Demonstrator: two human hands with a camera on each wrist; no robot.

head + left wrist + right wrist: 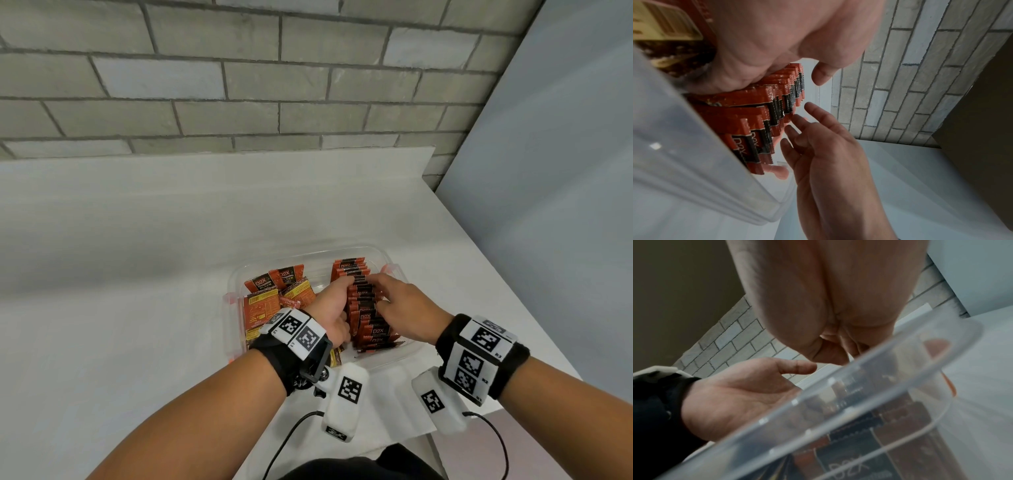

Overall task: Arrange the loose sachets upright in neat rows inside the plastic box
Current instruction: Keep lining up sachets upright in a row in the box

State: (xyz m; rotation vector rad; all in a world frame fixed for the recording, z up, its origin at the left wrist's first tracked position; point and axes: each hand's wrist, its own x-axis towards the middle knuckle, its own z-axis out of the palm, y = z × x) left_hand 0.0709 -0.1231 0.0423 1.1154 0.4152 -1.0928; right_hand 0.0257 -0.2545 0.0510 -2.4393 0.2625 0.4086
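A clear plastic box (320, 277) sits on the white table. A long row of red-and-black sachets (364, 298) stands upright in its right half. My left hand (329, 305) presses its palm against the row's left side, thumb held off above it. My right hand (404, 301) touches the row's right edges with straight, spread fingers. Several loose sachets (270, 298) lie flat and jumbled in the left half. The left wrist view shows the row (764, 113) squeezed between the left palm (766, 40) and the right hand (818, 138). The right wrist view shows the left hand (731, 399) open behind the box rim (838, 386).
The white table (137, 274) runs to a grey brick wall (239, 85) at the back. A pale panel (548, 171) stands along the table's right edge, close to the box. Orange clips (390, 269) sit on the box's ends. Cables (291, 435) hang from my wrists.
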